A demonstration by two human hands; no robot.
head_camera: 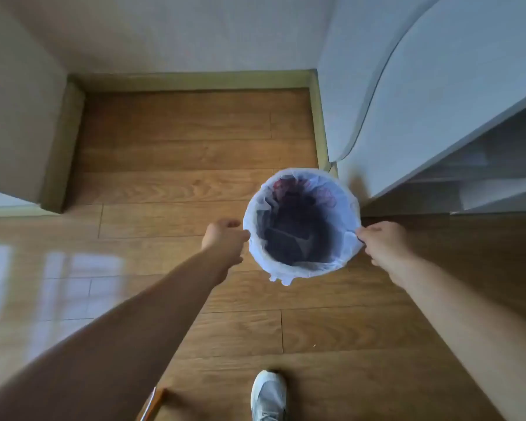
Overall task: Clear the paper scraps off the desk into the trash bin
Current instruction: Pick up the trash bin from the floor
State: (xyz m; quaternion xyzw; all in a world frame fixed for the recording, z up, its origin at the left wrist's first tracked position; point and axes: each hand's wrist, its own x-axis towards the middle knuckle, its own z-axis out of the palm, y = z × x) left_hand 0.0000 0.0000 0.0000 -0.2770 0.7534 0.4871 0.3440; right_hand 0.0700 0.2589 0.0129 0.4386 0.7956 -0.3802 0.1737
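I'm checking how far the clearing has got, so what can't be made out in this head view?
- Desk and paper scraps: outside the view entirely.
- Trash bin contents: dark and blurred inside the white liner; no telling whether scraps are in it.
- Left hand and right hand: fingertips tucked at the rim, grip unclear.
- Shoe: cut off by the bottom edge.

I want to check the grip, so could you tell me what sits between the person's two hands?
In the head view, the trash bin with its white liner sits between the left hand and right hand, each at its rim.
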